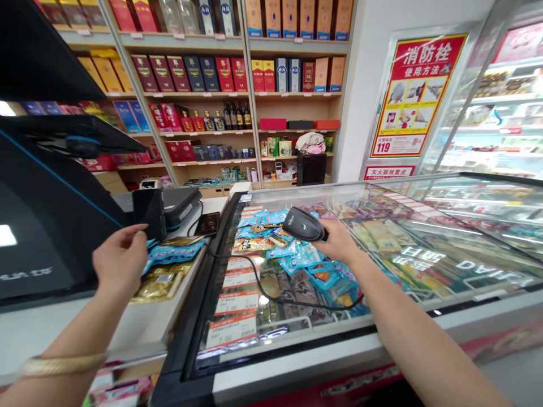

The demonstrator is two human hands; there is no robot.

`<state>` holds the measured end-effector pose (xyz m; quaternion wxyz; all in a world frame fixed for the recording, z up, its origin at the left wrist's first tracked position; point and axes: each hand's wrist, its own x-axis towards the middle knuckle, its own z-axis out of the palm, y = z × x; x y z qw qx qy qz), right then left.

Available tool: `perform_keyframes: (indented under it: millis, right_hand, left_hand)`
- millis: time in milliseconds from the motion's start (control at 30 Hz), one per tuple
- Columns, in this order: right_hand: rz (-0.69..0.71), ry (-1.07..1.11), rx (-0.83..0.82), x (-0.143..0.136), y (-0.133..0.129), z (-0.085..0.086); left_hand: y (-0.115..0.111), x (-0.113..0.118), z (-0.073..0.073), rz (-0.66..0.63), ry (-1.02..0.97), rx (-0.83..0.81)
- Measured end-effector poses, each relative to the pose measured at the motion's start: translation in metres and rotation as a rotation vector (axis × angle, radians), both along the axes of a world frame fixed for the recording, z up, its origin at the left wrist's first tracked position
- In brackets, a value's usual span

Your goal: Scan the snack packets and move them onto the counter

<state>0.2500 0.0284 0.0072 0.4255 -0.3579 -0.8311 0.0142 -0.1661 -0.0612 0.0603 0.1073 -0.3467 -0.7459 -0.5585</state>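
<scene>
My right hand (337, 240) grips a black barcode scanner (304, 224) by its handle, over the glass top of a display freezer (403, 198). Under and around the scanner lies a heap of blue snack packets (303, 257), with some gold-and-brown ones (254, 244) among them. My left hand (121, 257) is at the left counter (123, 322), index finger and thumb apart. It is right beside a blue snack packet (180, 253), which rests on gold packets (161, 285). Whether the hidden fingers touch that packet cannot be seen.
A black cable (254, 271) loops over the freezer glass. A dark checkout machine (46, 226) stands at the left, with a black scale-like device (180, 203) and a phone (206, 223) behind the packets. Shelves of boxed bottles (186, 73) line the back wall. Price tags (235, 302) show at the freezer's left side.
</scene>
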Motion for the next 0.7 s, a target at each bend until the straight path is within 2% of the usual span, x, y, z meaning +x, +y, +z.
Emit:
perform_keyframes:
  millis: [67,167,267,367,533,600,700]
  right_hand:
    - [-0.021,0.026,0.015,0.000,0.000,0.001]
    - [-0.038,0.057,0.023,0.001,0.001,0.001]
    - [-0.047,0.067,0.010,0.002,0.003,0.000]
    - [-0.056,0.069,-0.002,0.003,0.005,-0.001]
    - [-0.074,0.045,-0.005,0.002,0.004,0.001]
    - [-0.073,0.043,-0.011,0.001,0.004,0.002]
    - [-0.054,0.042,-0.014,0.001,0.004,0.002]
  left_hand:
    - [0.016,0.028,-0.003,-0.182,-0.079,0.051]
    - [0.040,0.074,-0.012,-0.439,-0.133,0.027]
    - [0.060,0.118,-0.025,-0.620,-0.063,-0.105]
    - [0.075,0.152,-0.036,-0.726,0.108,-0.281]
    - [0.091,0.184,-0.045,-0.888,0.516,-0.390]
    - [0.092,0.189,-0.048,-0.963,0.627,-0.433]
    - [0.088,0.190,-0.049,-0.991,0.717,-0.490]
